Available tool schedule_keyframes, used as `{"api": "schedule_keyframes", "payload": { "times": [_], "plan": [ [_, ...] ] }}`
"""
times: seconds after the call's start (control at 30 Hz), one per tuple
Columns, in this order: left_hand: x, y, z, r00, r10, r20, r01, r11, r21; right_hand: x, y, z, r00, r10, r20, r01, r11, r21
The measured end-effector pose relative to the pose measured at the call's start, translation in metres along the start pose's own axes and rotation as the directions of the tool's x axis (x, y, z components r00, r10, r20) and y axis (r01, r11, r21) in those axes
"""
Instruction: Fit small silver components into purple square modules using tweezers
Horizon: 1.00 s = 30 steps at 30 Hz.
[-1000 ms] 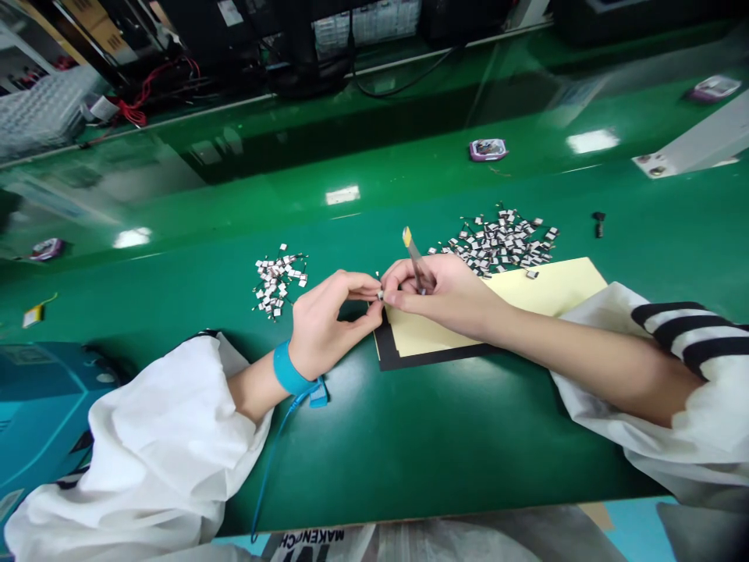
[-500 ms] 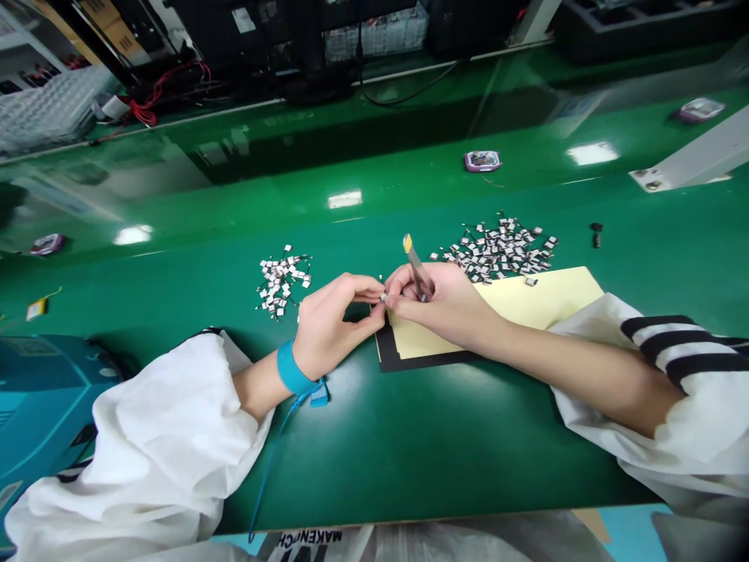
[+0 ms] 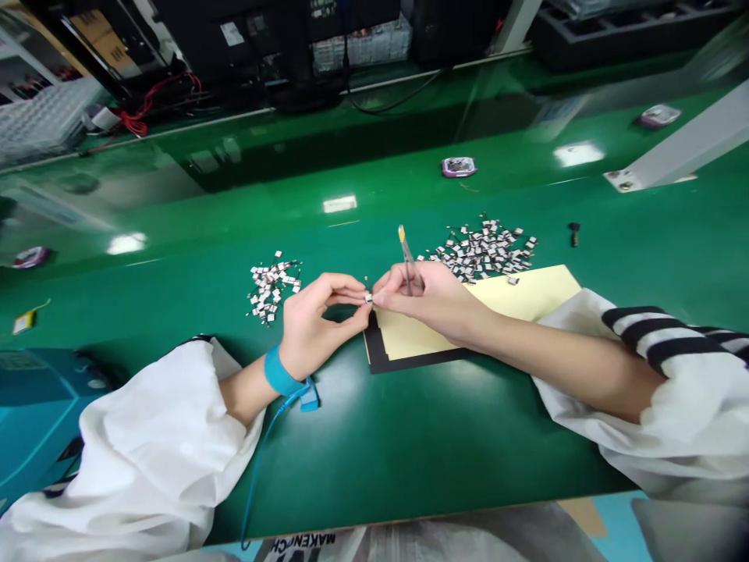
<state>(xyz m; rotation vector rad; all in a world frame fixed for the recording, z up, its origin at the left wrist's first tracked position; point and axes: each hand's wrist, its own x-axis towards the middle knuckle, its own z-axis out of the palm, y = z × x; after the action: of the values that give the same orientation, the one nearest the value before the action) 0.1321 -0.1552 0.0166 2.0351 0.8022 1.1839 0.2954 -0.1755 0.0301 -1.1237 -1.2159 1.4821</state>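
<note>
My left hand [image 3: 316, 324] and my right hand [image 3: 421, 298] meet over the green bench, with their fingertips on a tiny white component [image 3: 368, 297]. My left thumb and fingers pinch it. My right hand also grips slim metal tweezers [image 3: 407, 261] with a yellow-tipped end pointing up. Small white components with thin black wires lie in two loose piles, one [image 3: 272, 290] left of my hands and a larger one [image 3: 480, 251] beyond my right hand. A blue wrist strap [image 3: 281, 376] circles my left wrist.
A pale yellow sheet [image 3: 515, 293] lies on a black mat [image 3: 380, 357] under my right hand. A teal machine [image 3: 40, 398] stands at lower left, and a white beam [image 3: 679, 148] crosses at upper right. Black equipment and cables sit behind the bench.
The whole view has shifted slightly left and the tweezers now stand more upright. My hands still hold the tiny component between them.
</note>
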Motion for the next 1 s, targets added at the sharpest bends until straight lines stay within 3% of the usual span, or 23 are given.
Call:
{"api": "schedule_keyframes", "payload": {
  "times": [0.2,0.33,0.53,0.67,0.8,0.9,1.0],
  "plan": [
    [0.001,-0.003,-0.002,0.999,-0.035,-0.007,0.035,0.999,-0.008,0.000,-0.002,-0.002,1.000,-0.017,-0.013,0.016,0.999,-0.047],
    [0.000,-0.002,-0.002,1.000,0.020,0.015,-0.021,0.998,0.053,-0.001,-0.003,-0.001,0.999,-0.033,-0.026,0.026,0.973,-0.231],
    [0.005,0.012,-0.002,0.980,0.109,0.164,-0.136,0.977,0.162,-0.003,-0.013,-0.004,0.989,-0.142,-0.046,0.098,0.851,-0.516],
    [0.030,0.017,-0.034,0.940,0.094,0.328,-0.231,0.881,0.412,-0.003,-0.030,-0.035,0.982,-0.187,-0.038,0.081,0.590,-0.803],
    [0.055,0.003,-0.068,0.949,-0.045,0.313,-0.156,0.793,0.589,0.002,-0.050,-0.083,0.989,-0.143,-0.048,0.006,0.357,-0.934],
    [0.056,0.002,-0.058,0.946,-0.122,0.301,-0.068,0.832,0.550,0.024,-0.057,-0.120,0.972,-0.197,-0.126,-0.074,0.249,-0.966],
    [0.039,0.019,-0.023,0.872,-0.232,0.432,0.048,0.917,0.397,0.067,-0.054,-0.151,0.948,-0.212,-0.237,-0.188,0.227,-0.956]
  ]
}}
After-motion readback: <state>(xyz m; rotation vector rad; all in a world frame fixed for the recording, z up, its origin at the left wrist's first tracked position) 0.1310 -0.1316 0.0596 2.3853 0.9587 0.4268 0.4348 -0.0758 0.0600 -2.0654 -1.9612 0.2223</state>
